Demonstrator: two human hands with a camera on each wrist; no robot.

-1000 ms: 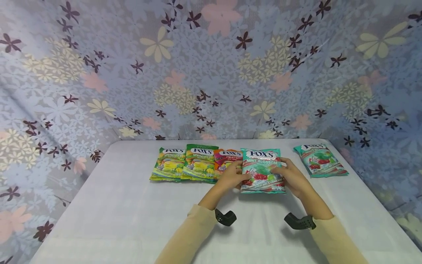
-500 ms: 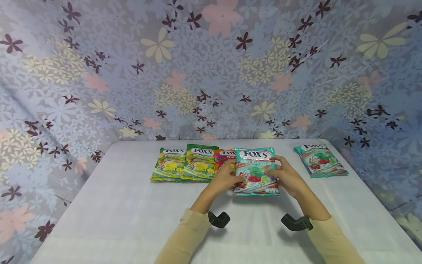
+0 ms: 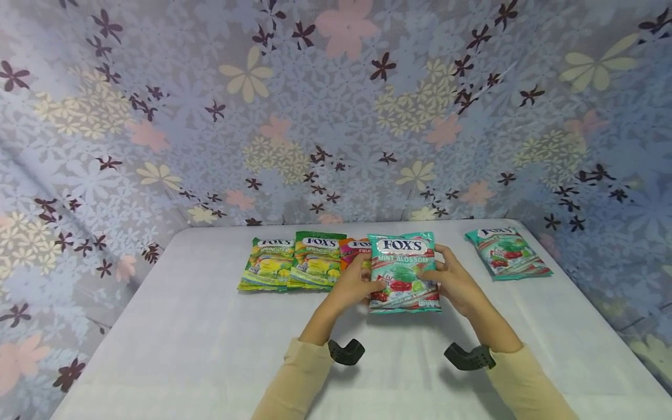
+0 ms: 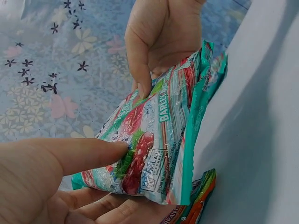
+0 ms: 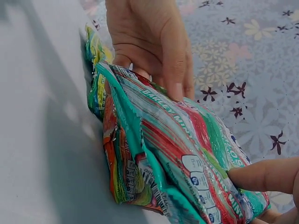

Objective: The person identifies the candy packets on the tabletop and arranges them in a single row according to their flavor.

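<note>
A teal Fox's Mint Blossom candy bag (image 3: 402,271) is held raised and tilted above the table, its front facing up toward me. At its left edge my left hand (image 3: 350,289) grips it, the thumb on the front and fingers beneath. My right hand (image 3: 458,287) pinches the opposite edge, thumb likewise on the front. Another teal edge (image 4: 219,65) shows just behind this bag in the left wrist view; most of it is hidden. Partly covered by the left hand and the held bag, an orange Fox's Fruits bag (image 3: 353,248) lies behind.
Two green-yellow Spring Tea candy bags, the outer one (image 3: 269,264) and the inner one (image 3: 317,261), lie side by side left of the hands. Far right lies another Mint Blossom bag (image 3: 508,254). A flowered cloth (image 3: 336,116) hangs behind the white table (image 3: 199,344).
Both hands have moved the Mint Blossom bag a little left, so it covers more of the orange bag. The grip looks the same, and the other bags stay put.
</note>
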